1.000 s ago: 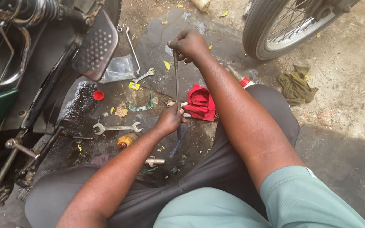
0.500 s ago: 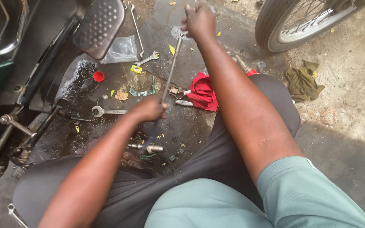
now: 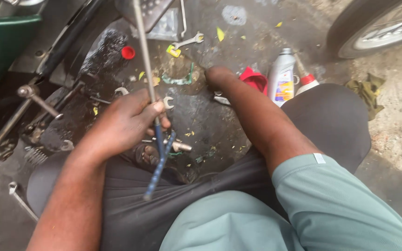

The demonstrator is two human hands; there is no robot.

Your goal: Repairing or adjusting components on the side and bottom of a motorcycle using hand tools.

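The left hand [image 3: 129, 122] is clenched around a long thin metal rod with a blue handle [image 3: 149, 88], gripping it just above the handle; the rod runs up past the hand to the top edge of the view, and the blue handle slants down from the fingers over the dark trousers. The right hand [image 3: 216, 75] reaches forward to the oily concrete floor [image 3: 238, 28], and only its back and wrist show, so whether it is clenched or released cannot be told. Just right of that hand lies a red cloth [image 3: 255, 80], and beside the cloth stand a grey plastic bottle [image 3: 281, 76] and a red-capped white bottle [image 3: 307, 83]. Between the two hands an open-ended silver spanner [image 3: 167, 102] lies on the floor, and a second spanner [image 3: 188, 42] lies farther ahead of the left hand. A small red cap [image 3: 128, 52] sits up and left of the left hand, near a dark greasy motorcycle part [image 3: 102, 49].
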